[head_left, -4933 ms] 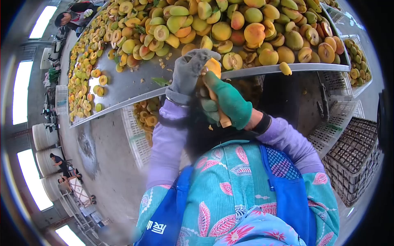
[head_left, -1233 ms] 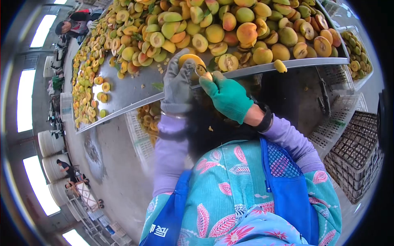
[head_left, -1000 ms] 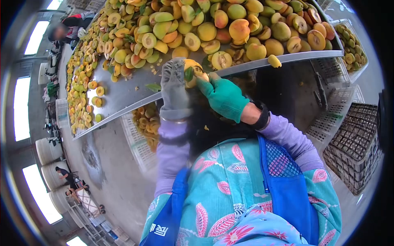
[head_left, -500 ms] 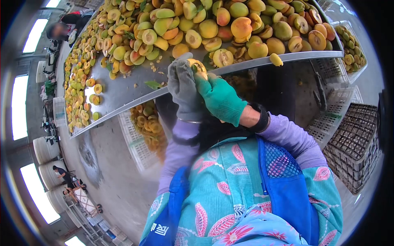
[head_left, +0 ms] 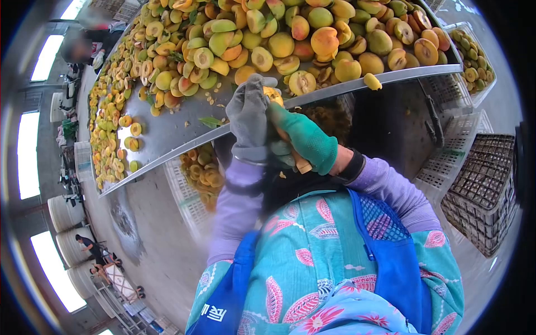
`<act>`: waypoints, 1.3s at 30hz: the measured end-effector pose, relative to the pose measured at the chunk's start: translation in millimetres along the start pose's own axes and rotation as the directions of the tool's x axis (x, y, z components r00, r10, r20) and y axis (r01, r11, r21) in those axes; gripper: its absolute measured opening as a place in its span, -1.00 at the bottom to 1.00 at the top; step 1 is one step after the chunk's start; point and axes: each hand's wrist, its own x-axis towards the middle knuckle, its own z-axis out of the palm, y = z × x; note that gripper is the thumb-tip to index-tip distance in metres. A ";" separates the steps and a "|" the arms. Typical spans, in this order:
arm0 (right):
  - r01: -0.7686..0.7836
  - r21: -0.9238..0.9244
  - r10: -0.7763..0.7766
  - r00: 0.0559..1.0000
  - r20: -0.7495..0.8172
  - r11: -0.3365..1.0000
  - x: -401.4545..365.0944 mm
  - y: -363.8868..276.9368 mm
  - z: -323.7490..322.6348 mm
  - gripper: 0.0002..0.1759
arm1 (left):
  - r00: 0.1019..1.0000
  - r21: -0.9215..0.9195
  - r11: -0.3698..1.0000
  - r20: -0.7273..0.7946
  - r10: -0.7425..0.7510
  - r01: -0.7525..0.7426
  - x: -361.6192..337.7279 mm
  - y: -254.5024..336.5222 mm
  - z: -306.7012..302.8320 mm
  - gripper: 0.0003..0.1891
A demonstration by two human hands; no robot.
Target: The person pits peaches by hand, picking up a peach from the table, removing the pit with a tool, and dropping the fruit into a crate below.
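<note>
In a grey glove, my left hand is closed around a yellow apricot at the edge of a metal table. My right hand, in a green glove, presses against the same fruit. Its fingers also wrap a wooden-handled knife, whose handle end sticks out below the palm; the blade is hidden. Heaped on the table just beyond both hands are whole and halved apricots, some halves showing their pit hollows. A yellow fruit piece rests on the table's rim to the right.
Below the table edge, a white crate holds apricot halves. More crates are stacked at the right, and a fruit-filled crate stands beyond them. Other people are at the far left, near large white tubs.
My hands have shifted slightly, and the right one has turned so the wooden handle now shows below it. The fruit stays between the hands. The view has moved slightly.
</note>
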 end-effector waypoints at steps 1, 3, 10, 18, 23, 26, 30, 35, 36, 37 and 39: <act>0.071 -0.141 -0.078 0.996 -0.044 0.987 7.9 8.4 -5.7 -0.66 | 1.000 0.013 1.000 -0.021 -0.008 0.008 -2.9 0.8 -0.7 -0.58; 0.185 -0.434 -0.247 0.965 -0.091 0.882 21.8 20.7 -10.6 -0.68 | 0.996 0.236 0.971 0.088 0.024 -0.044 2.4 0.7 -11.7 -0.59; 0.065 -0.206 -0.077 0.996 -0.050 0.976 11.2 20.3 17.6 -0.65 | 0.990 0.389 0.919 0.138 0.002 -0.056 6.1 21.7 -29.6 -0.61; -0.004 -0.347 -0.030 0.995 -0.094 0.938 16.5 14.6 25.2 -0.56 | 0.998 0.161 0.987 0.047 -0.034 0.026 6.5 22.6 -32.6 -0.70; -0.125 -0.058 0.132 0.981 0.145 0.990 13.3 -3.2 29.7 -0.58 | 0.918 0.494 0.853 0.394 -0.048 -0.168 31.9 44.7 -43.7 -0.65; -0.125 0.067 0.104 0.962 0.252 0.990 19.8 -1.7 20.4 -0.60 | 0.936 0.230 0.959 0.345 0.077 -0.163 40.4 25.3 -40.6 -0.65; -0.104 -0.140 0.113 0.992 0.055 0.985 18.1 -17.6 26.3 -0.58 | 0.995 -0.155 0.983 0.025 -0.100 0.102 25.6 15.0 -21.4 -0.68; -0.240 -0.056 0.245 0.913 0.326 0.969 24.0 -5.0 -3.3 -0.60 | 0.913 0.554 0.790 0.407 0.018 -0.263 28.8 15.5 -51.5 -0.69; -0.222 0.022 0.198 0.907 0.372 0.975 24.8 0.2 -0.2 -0.58 | 0.940 0.045 0.996 0.331 -0.083 0.072 27.6 15.6 -47.5 -0.65; -0.201 0.101 0.142 0.898 0.417 0.974 27.0 5.5 7.7 -0.55 | 0.961 -0.047 0.990 0.248 -0.119 0.135 23.9 18.6 -43.1 -0.64; -0.224 0.187 0.103 0.858 0.503 0.956 31.4 8.6 10.5 -0.52 | 0.972 -0.238 0.942 0.087 -0.220 0.235 4.0 28.4 -36.2 -0.61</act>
